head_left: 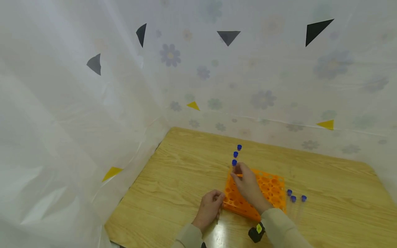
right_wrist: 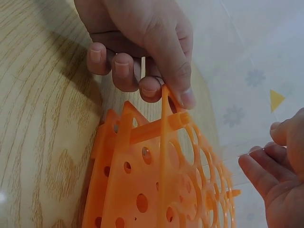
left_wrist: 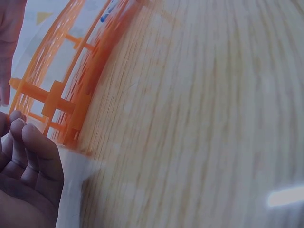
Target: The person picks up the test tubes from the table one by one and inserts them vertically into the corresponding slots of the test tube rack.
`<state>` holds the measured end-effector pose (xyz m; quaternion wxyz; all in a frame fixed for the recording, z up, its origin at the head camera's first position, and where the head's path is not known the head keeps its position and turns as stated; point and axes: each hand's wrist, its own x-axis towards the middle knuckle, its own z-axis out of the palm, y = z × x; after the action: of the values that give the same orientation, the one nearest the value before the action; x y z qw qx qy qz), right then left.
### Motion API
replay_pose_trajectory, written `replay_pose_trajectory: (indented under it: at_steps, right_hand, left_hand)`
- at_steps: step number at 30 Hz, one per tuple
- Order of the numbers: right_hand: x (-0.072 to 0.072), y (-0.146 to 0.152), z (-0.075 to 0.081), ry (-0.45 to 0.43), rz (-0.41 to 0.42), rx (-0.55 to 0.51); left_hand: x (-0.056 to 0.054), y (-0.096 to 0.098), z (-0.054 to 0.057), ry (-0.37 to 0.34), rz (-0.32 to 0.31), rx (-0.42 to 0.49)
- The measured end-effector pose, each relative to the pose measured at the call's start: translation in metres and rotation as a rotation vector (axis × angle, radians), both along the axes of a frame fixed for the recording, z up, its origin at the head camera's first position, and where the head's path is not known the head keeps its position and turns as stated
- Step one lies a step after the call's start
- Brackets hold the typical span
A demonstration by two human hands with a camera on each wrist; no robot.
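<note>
An orange test tube rack (head_left: pixel 273 187), pierced with round holes, sits on the wooden table. Its far left corner is pinched between thumb and fingers of my right hand (right_wrist: pixel 142 42); in the head view that hand (head_left: pixel 249 184) reaches across the rack's top. My left hand (head_left: pixel 208 208) lies beside the near left corner, fingers loosely bent. Nothing shows in this hand (left_wrist: pixel 33 175) in the left wrist view, and whether its fingertips touch the rack (left_wrist: pixel 66 104) is unclear. A blue-capped tube (head_left: pixel 234 162) is just beyond my right fingertips, its body mostly hidden.
Two more blue caps (head_left: pixel 235 154) line up toward the back of the table (head_left: pixel 186 162). Right of the rack lie three clear tubes with blue caps (head_left: pixel 293 199). Translucent white sheeting (head_left: pixel 263 79) surrounds the table at the back and left.
</note>
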<state>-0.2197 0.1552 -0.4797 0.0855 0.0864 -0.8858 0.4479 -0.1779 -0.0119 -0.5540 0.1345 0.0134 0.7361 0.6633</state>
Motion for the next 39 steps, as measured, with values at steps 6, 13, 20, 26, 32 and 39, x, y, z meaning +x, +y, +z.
replay_pose_trajectory:
  at_steps: [6, 13, 20, 26, 32, 39]
  right_hand:
    - [0.0003, -0.0008, -0.0015, -0.015, -0.005, -0.005]
    - [0.0011, -0.0006, -0.005, 0.014, 0.003, -0.024]
    - [0.0034, 0.0, -0.0049, 0.011, 0.015, -0.03]
    - [0.0045, 0.0005, -0.0047, -0.011, 0.02, -0.039]
    - [0.0047, 0.0008, -0.0042, -0.04, 0.018, -0.051]
    - [0.0071, 0.0039, -0.0089, -0.041, 0.009, -0.068]
  left_hand:
    - [-0.0005, -0.0001, -0.0015, -0.011, 0.004, 0.007]
    - [-0.001, 0.0009, -0.0023, -0.005, 0.012, -0.005]
    - [-0.0008, 0.0014, -0.0018, -0.012, 0.013, 0.0]
    - [-0.0002, 0.0016, -0.0006, -0.011, 0.015, -0.013]
    - [-0.0002, 0.0017, -0.0004, -0.014, 0.016, -0.015]
    - [-0.0006, 0.001, -0.0021, -0.008, 0.01, -0.009]
